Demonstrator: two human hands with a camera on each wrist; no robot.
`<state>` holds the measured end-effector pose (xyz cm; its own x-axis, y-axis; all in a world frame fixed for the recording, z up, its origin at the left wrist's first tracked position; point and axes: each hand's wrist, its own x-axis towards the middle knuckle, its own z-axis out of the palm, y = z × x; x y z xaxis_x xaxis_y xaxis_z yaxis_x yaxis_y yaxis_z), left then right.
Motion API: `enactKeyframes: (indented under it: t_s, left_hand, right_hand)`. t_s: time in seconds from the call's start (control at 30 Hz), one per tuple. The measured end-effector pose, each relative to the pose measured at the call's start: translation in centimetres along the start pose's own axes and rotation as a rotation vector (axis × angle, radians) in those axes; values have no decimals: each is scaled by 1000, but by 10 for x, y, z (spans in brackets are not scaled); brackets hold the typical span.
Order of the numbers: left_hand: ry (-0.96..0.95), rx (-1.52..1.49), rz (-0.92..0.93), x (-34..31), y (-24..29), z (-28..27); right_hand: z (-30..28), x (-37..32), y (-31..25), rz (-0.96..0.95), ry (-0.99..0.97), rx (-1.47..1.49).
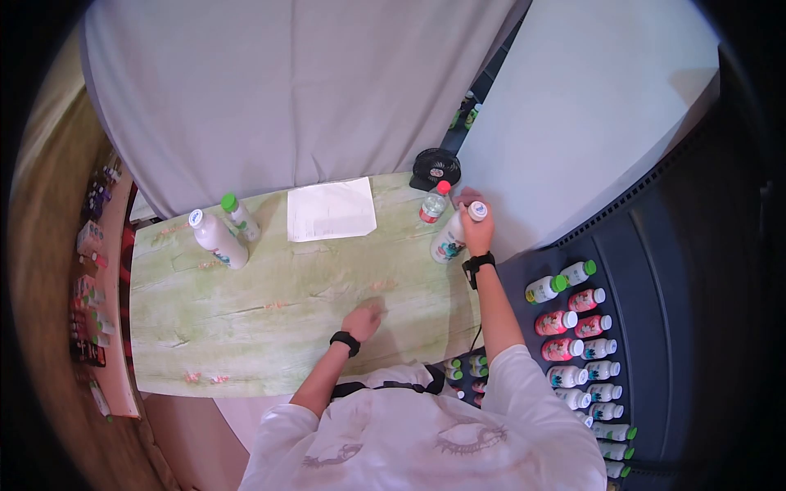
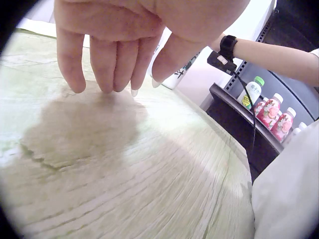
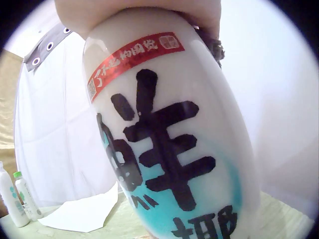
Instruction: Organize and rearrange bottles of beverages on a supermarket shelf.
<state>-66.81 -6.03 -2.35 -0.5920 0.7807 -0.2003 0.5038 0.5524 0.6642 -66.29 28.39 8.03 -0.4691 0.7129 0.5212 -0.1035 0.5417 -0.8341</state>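
Note:
In the head view the right hand (image 1: 480, 232) grips a large white bottle (image 1: 449, 239) near its white cap, at the table's right side. The right wrist view shows that bottle (image 3: 169, 124) up close, tilted, with dark lettering and a red strip, the hand (image 3: 139, 7) around its upper part. The left hand (image 1: 363, 320) is low over the front middle of the table (image 1: 270, 327), holding nothing. Its fingers point down, loosely bent, in the left wrist view (image 2: 119, 55); whether they touch the surface I cannot tell.
Beside the gripped bottle are a small clear bottle (image 1: 434, 204) with a red cap and a black fan (image 1: 435, 168). A paper sheet (image 1: 332, 210) lies at the back; a large white bottle (image 1: 219, 240) and a green-capped bottle (image 1: 242, 219) stand left. Shelved bottles (image 1: 562, 322) are at right.

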Motion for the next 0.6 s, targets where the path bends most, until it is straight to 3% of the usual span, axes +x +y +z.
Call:
enactKeyframes:
  t_s: [0.4,0.6]
  left_hand:
    - [32,-24,28,3,-3,4]
    - [-11,-12,32,3,-3,4]
  right_hand:
    - [-11,-5,-20,93,-83,-18]
    - [-12,-6,-12,110,-45,-213]
